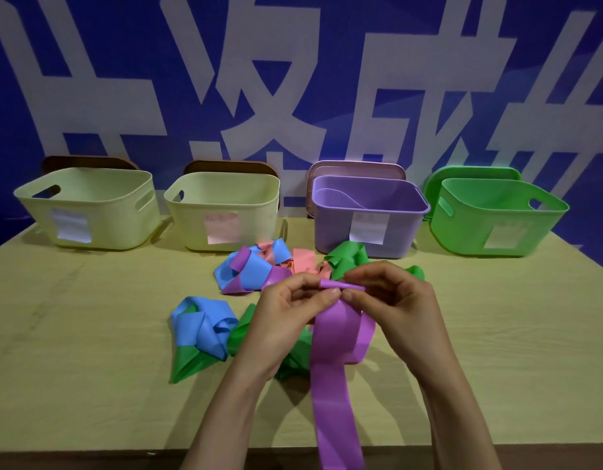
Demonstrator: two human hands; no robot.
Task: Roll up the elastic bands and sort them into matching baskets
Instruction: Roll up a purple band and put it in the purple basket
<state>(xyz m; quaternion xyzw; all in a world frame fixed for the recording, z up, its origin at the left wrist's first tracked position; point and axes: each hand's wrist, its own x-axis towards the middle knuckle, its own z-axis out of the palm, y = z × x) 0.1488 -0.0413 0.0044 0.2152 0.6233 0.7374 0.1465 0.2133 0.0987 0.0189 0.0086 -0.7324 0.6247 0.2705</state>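
A long purple elastic band (334, 378) hangs from my two hands down over the table's front edge. Its top end is curled into a small roll between my fingertips. My left hand (289, 320) pinches the roll from the left, and my right hand (395, 307) pinches it from the right. Loose bands lie behind and under my hands: a blue one (201, 329), green ones (188, 362), pink ones (301, 261) and a blue and purple tangle (249, 269). Along the back stand a purple basket (367, 228), a green basket (496, 225) and two cream baskets (89, 215) (222, 215).
The baskets carry paper labels and stand in a row on the light wooden table (72, 334), with lids leaning behind them. A blue wall with large white characters rises right behind. The table's front edge runs just below my forearms.
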